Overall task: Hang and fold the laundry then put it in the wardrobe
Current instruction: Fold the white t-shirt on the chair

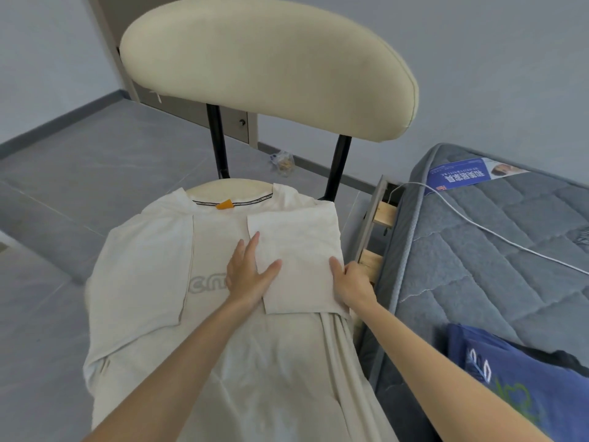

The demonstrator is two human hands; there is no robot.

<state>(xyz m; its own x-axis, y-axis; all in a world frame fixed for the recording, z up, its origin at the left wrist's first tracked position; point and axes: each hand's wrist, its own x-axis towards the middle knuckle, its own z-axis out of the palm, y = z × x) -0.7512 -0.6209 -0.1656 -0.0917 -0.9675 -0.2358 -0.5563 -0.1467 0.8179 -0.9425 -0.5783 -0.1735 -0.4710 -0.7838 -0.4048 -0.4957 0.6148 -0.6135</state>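
from the head view, the white shirt (153, 269) lies flat on the seat of the chair (267, 65). its collar is at the back edge. its long way runs to the front edge, where the bottom hangs over. the left grip (250, 275) is flat with straight fingers. it presses the middle of the shirt and touches the inner edge of the folded flap (299, 244). the right grip (353, 287) is at the right edge of the seat, thumb on top, fingers seeming to curl round the fold. the unfolded side lies left of both grips and spills over the left edge. i think the left grip is nearer to fold it in next.
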